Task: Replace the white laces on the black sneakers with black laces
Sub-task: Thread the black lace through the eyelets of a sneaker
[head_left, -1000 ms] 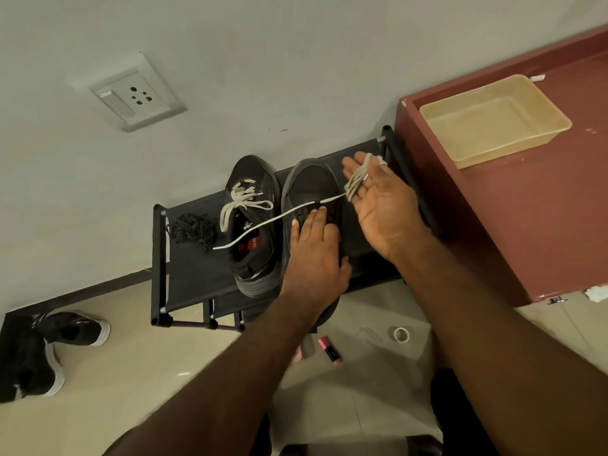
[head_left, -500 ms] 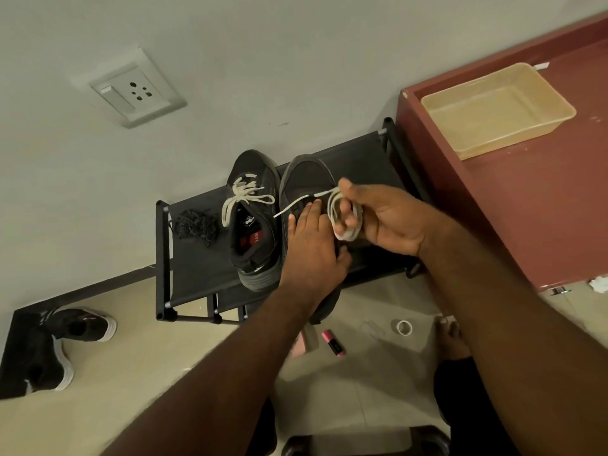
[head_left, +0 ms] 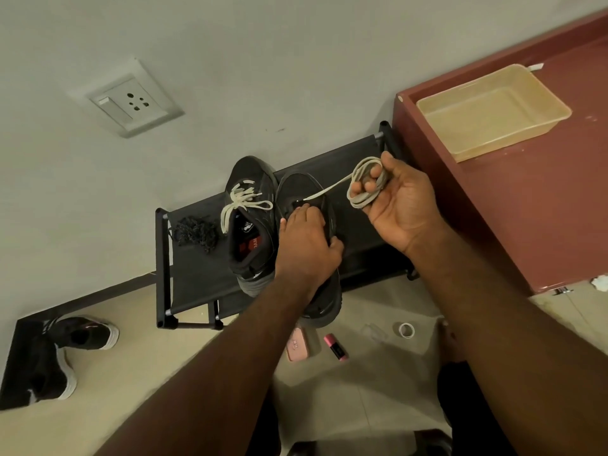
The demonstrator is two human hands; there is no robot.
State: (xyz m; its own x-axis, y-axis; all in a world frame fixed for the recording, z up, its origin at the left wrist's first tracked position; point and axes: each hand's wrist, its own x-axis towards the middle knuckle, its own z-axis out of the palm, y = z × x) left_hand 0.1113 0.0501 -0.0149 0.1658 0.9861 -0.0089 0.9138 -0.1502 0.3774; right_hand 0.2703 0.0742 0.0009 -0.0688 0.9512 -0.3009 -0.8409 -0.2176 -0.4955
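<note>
The white lace is soft, light and limp, best gripped as a bundle, not by 1 strand. It is coiled around the curled fingers of the right hand, which clamp it. 1 tail runs down from them to the sneaker under the left hand, whose fingers lie close together, pressing it down. The black laces lie well left of both hands.

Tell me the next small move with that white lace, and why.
Probably draw the right hand up and away to pull the last tail clear. The white lace is mostly coiled round its fingers, one strand reaches the sneaker, and the left hand presses that sneaker down.
</note>
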